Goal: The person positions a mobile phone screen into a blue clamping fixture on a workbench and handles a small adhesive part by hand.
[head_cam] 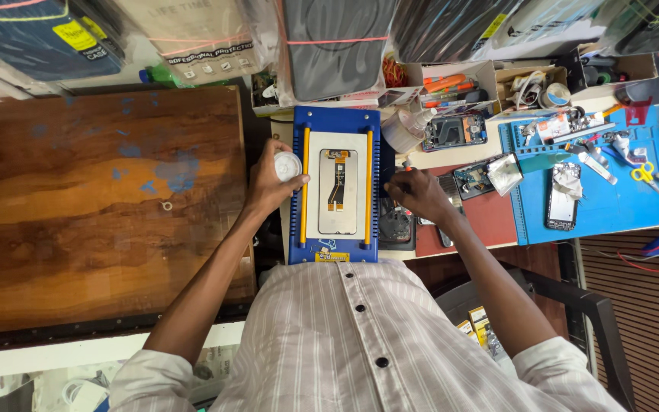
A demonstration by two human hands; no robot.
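Observation:
A blue heating plate with yellow rails [335, 122] lies in front of me, and a phone screen with an orange flex cable [338, 181] rests face down on its white pad. My left hand [271, 180] is closed around a small round white container [287, 165] just left of the plate. My right hand [416, 192] rests at the plate's right edge with its fingers curled over dark phone parts; whether it grips anything is hidden.
A brown wooden board [112, 206] fills the left. A blue work mat [612, 198] on the right carries a phone [562, 207], tweezers and yellow scissors [644, 173]. Boxes of tools and bagged phone cases line the far edge. A black chair arm [581, 305] sits lower right.

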